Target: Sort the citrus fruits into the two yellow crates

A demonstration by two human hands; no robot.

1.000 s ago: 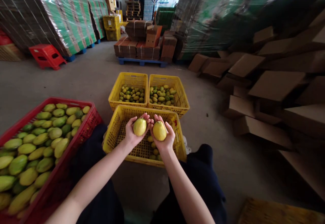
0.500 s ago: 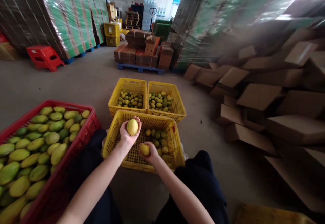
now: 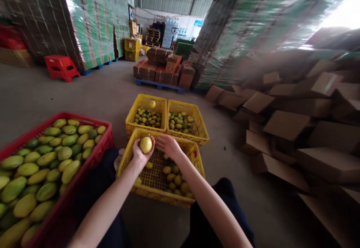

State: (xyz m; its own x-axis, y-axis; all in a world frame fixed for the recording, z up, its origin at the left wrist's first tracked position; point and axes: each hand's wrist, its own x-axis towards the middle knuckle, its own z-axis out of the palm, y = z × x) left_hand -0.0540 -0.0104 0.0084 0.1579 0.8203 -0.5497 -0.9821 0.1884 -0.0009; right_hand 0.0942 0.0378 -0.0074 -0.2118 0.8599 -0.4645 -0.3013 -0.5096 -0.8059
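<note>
The red crate (image 3: 107, 139), nearest on the left, is filled close to its rim with green and yellow fruit (image 3: 47, 158). Beside it, the near yellow crate (image 3: 160, 194) has a loose heap (image 3: 176, 178) along its right side and a few pieces toward its left edge. Above this crate, the left hand (image 3: 140, 155) cups one yellow fruit (image 3: 146, 145); the right hand (image 3: 171, 146) is spread, fingers straight. Behind, the far left crate (image 3: 134, 110) and far right crate (image 3: 199, 124) hold fruit; one piece (image 3: 152, 104) shows against the former's back edge.
</note>
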